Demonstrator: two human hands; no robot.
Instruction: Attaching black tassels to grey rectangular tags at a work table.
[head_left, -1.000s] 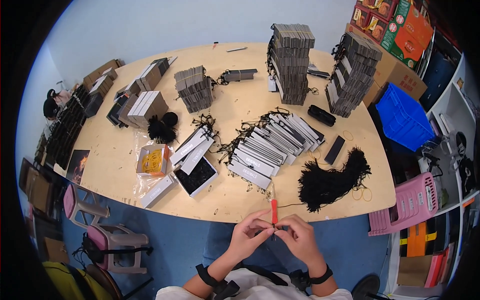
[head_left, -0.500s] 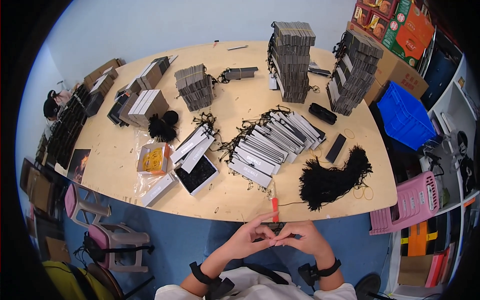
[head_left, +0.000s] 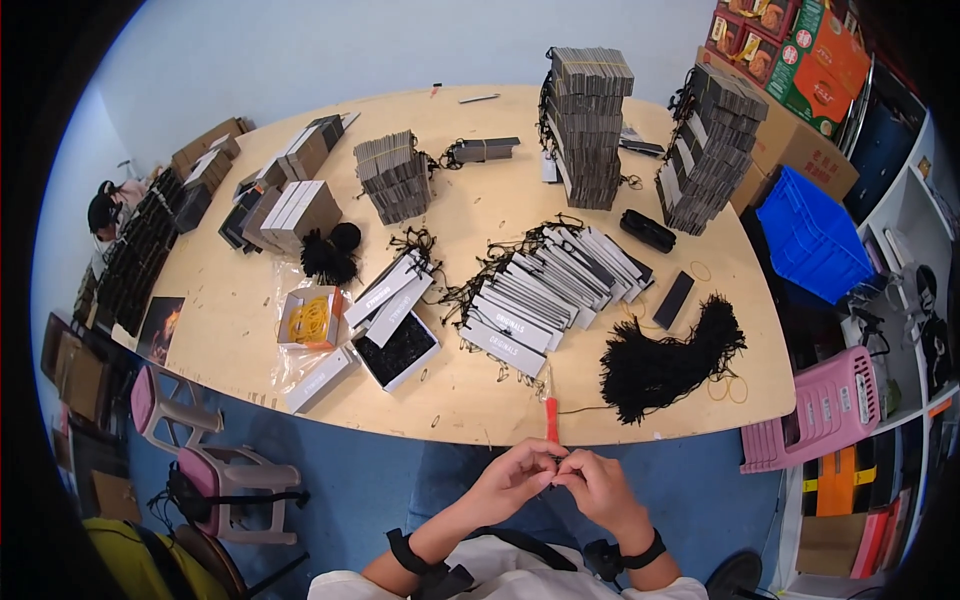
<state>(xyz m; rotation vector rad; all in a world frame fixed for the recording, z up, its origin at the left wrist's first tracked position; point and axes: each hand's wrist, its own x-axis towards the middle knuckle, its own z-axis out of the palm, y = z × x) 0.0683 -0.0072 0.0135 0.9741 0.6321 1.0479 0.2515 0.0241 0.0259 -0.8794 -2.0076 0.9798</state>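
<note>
Pale wooden tabletop (head_left: pixel 470 412), beyond the grip. Left hand (head_left: pixel 508 482), right hand (head_left: pixel 602 490): pinching one small dark piece (head_left: pixel 557 460) between them, detail unclear. I log left fingers curled in since half a second ago, suggesting closer work. Just beyond: red-handled tool (head_left: pixel 551 418). Farther right: black cord bundle (head_left: pixel 665 365).

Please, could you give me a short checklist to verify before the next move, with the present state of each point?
1. Left hand and right hand close together: ok.
2. Shape of the dark piece between them: cannot tell, mostly covered.
3. Red tool well back from the edge of the table: not ok, handle reaches it.
4. Black cords on the table: ok.
5. Tags squared into one stack: not ok, fanned out.
6. Yellow bands inside their box: ok.
</note>
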